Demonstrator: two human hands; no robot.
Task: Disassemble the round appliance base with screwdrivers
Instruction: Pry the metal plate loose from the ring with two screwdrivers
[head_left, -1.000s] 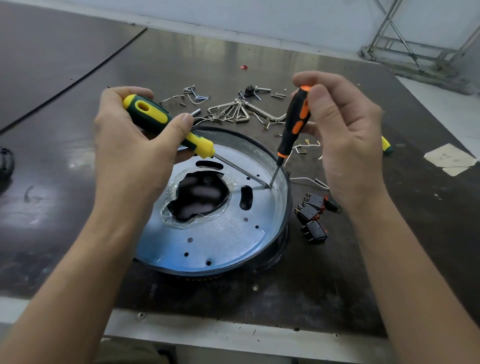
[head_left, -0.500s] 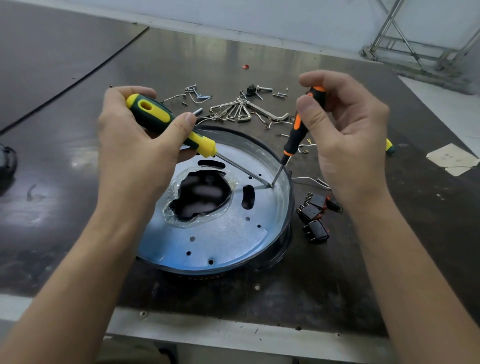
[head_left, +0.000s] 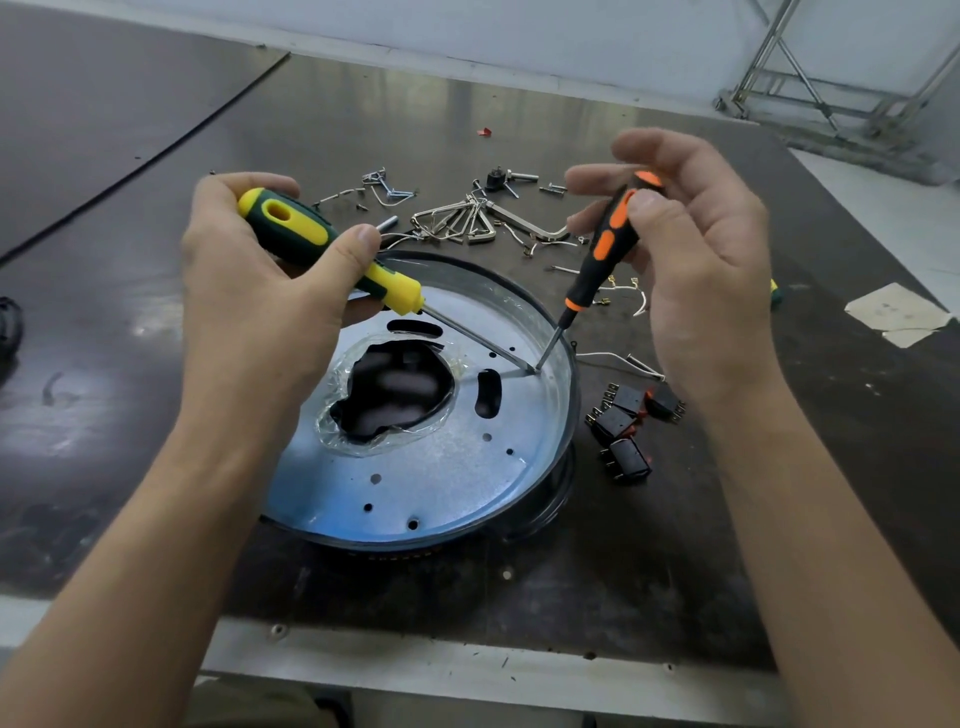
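The round appliance base (head_left: 441, 478) lies on the dark table, a shiny metal disc with small holes and a ragged central opening edged with clear film. My left hand (head_left: 260, 301) grips a green and yellow screwdriver (head_left: 311, 239), its shaft slanting down to the right. My right hand (head_left: 701, 270) pinches a black and orange screwdriver (head_left: 605, 249) near its top between thumb and fingertips, the other fingers spread loosely. Both tips meet at one spot on the disc's right side (head_left: 535, 370).
Three black rocker switches (head_left: 623, 421) lie right of the base. Loose screws, wire clips and hex keys (head_left: 467, 218) are scattered behind it, with white wires (head_left: 618, 358) at the right. A taped paper patch (head_left: 898, 314) sits far right. The table's front edge (head_left: 467, 670) runs below.
My right hand has slid up the orange screwdriver and loosened, from a fuller grip to a fingertip pinch, and the tool leans more to the right. The left hand and its screwdriver hold still.
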